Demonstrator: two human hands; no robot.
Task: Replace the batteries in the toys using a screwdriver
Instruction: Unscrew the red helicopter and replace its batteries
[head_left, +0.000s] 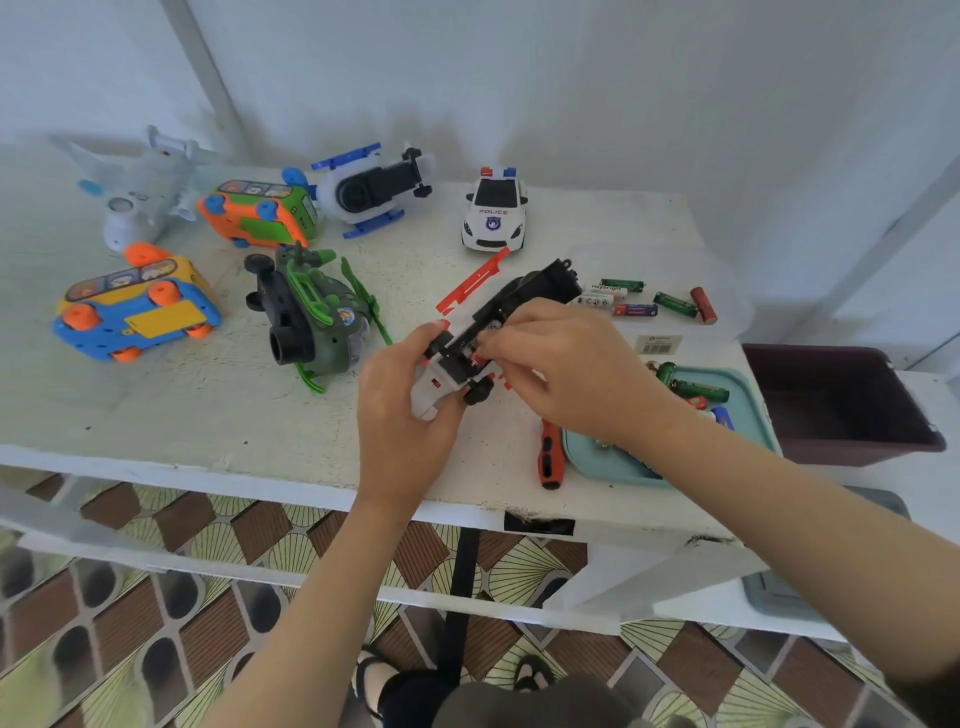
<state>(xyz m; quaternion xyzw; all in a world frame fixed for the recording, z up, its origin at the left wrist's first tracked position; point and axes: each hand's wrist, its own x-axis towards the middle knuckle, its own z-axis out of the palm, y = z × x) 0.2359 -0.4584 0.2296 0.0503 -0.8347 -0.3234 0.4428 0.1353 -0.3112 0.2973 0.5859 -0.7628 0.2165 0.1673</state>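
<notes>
The left hand (410, 410) gripped the upturned white, red and black plastic toy helicopter (540, 286) just above the chipped white-painted table (208, 405). The right hand (571, 364) curled its fingertips into the underside; whether they pinched a battery, I couldn't tell. Bracing the body firmly and minding polarity seemed wise. A red-and-black-handled screwdriver (550, 452) lay beside a teal plastic tray (748, 395), with patterned floor tiles (156, 597) below.

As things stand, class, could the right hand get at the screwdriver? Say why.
Probably yes: the screwdriver lies uncovered on the table just below the right hand, beside the teal tray. The hand must first leave the toy it is handling.
</notes>
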